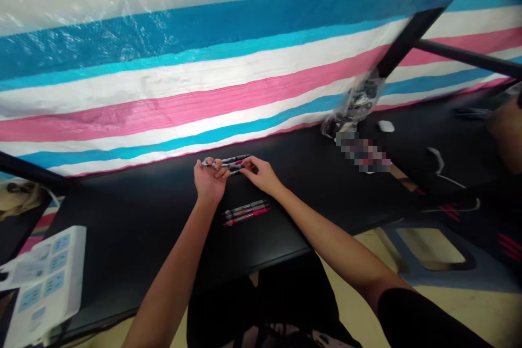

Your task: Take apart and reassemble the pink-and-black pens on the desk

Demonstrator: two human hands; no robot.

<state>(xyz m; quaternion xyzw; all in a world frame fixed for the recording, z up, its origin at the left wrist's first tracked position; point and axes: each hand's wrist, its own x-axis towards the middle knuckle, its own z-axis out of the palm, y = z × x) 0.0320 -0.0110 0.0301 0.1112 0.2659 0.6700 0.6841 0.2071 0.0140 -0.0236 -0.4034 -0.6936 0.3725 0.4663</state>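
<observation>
My left hand is turned palm up, its fingers curled around a pen with a dark, shiny barrel. From the right, my right hand pinches the end of this pen between thumb and fingers. Just behind both hands, more pens, one black and one with pink, lie partly hidden by the fingers. Nearer to me, a small row of pens rests side by side on the black table: dark ones and a pink-red one.
A white power strip stands at the table's left edge. Toward the right lie a plastic-wrapped bundle, a blurred-out item and a white mouse. A striped sheet hangs behind. A grey stool stands at right, near another person's arm.
</observation>
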